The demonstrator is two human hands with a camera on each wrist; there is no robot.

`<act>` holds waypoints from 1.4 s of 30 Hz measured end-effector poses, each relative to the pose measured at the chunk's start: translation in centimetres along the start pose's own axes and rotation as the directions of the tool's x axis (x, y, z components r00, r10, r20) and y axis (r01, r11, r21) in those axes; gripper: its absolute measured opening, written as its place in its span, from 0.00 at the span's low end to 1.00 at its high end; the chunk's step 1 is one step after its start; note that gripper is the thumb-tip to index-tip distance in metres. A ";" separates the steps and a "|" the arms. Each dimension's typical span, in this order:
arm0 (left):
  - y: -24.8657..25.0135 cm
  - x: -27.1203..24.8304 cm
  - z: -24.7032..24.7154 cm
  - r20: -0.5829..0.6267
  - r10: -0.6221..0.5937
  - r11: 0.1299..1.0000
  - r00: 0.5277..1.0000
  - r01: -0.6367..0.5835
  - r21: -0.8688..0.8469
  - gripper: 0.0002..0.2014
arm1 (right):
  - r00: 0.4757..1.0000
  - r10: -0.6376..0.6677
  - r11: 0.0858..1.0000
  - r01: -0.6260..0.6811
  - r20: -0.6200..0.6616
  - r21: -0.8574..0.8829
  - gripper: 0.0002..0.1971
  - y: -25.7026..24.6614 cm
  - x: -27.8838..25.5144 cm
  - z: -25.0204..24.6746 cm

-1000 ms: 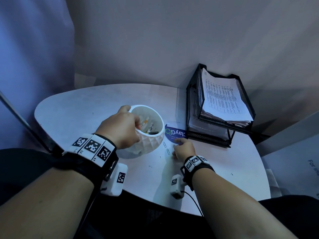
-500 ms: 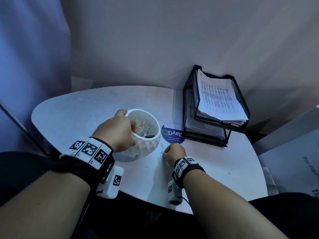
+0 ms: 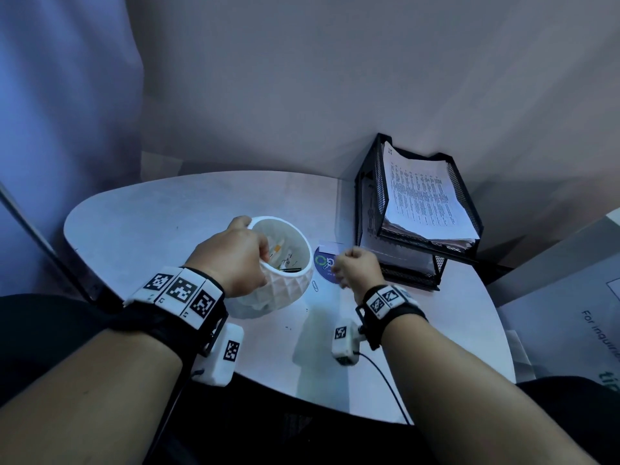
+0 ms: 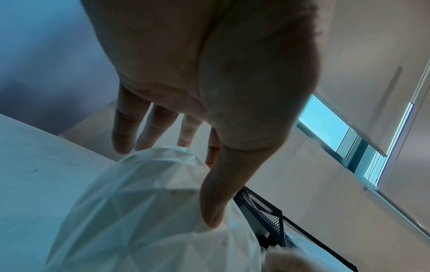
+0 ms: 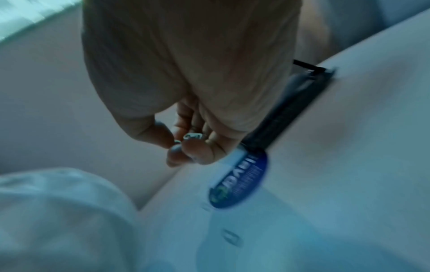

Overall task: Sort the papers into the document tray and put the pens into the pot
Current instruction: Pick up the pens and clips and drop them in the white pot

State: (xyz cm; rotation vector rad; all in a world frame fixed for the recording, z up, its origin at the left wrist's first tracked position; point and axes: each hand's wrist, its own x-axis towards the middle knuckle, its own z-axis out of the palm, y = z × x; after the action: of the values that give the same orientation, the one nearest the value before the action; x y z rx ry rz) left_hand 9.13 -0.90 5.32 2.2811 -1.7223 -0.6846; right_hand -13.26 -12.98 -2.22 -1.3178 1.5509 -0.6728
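My left hand (image 3: 241, 260) grips the rim of the white faceted pot (image 3: 285, 290), fingers inside and thumb outside (image 4: 209, 211), tilting it to the right. Pens and small items lie inside the pot. Just right of the pot, my right hand (image 3: 352, 266) hovers above the table and pinches a small metal paper clip (image 5: 192, 136). The black mesh document tray (image 3: 466, 209) stands at the back right, with printed papers (image 3: 422, 203) in its upper tier and more in the lower one.
A loose paper clip (image 3: 315, 286) lies on the white table (image 3: 167, 223) beside a round blue label (image 3: 321, 268). The right wrist view shows two clips (image 5: 230, 237) near that label (image 5: 239, 182). A pale box (image 3: 570, 313) stands off the table's right edge.
My right hand has lifted off the table by the clips and now hovers with a clip pinched in its fingers. The left hand keeps its grip on the tilted pot.
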 end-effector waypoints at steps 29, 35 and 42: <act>-0.1 0.1 -0.3 -0.013 0.008 1.000 1.000 -0.008 -0.018 0.11 | 0.993 -0.036 0.698 0.103 0.109 -0.709 0.20 5.0 3.0 5.4; -0.2 0.5 -0.4 -0.015 0.000 1.000 1.000 0.000 -0.017 0.11 | 0.990 -0.004 0.686 0.105 0.140 -0.720 0.16 4.6 2.8 5.7; -0.4 0.4 -0.4 -0.010 -0.009 1.000 1.000 0.009 -0.027 0.11 | 0.996 0.087 0.922 -0.093 -0.034 -0.375 0.07 4.7 3.2 4.2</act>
State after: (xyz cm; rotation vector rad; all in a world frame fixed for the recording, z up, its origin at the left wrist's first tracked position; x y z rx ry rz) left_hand 9.69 -1.17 5.38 2.2718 -1.6888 -0.6931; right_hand -11.29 -14.11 -8.90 -1.5099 1.8048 -0.3362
